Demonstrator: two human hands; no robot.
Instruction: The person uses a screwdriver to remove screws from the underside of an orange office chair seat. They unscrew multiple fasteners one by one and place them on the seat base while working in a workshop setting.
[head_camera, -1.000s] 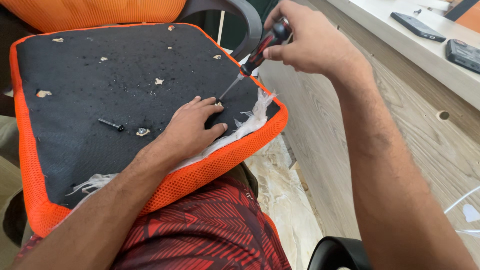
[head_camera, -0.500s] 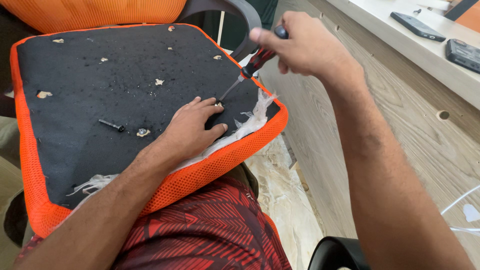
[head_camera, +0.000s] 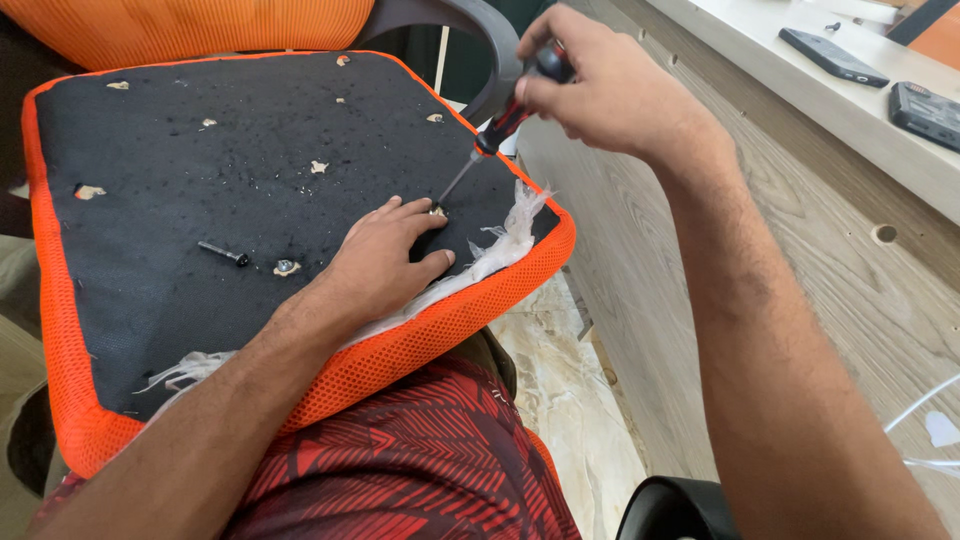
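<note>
Beside a wooden panel (head_camera: 800, 250), an upturned seat (head_camera: 200, 180) rests across our lap. Our left hand (head_camera: 385, 260) lies open and flat on it, steadying it; our right hand (head_camera: 600, 90) clenches the screwdriver (head_camera: 500, 125), tip at the seat's near-right screw.

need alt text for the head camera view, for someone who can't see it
A person's right hand holds a red and black screwdriver with its tip at a screw in the black underside of an orange-edged seat cushion on their lap. The left hand lies flat on the cushion beside the tip. A loose black bolt lies nearby.
</note>
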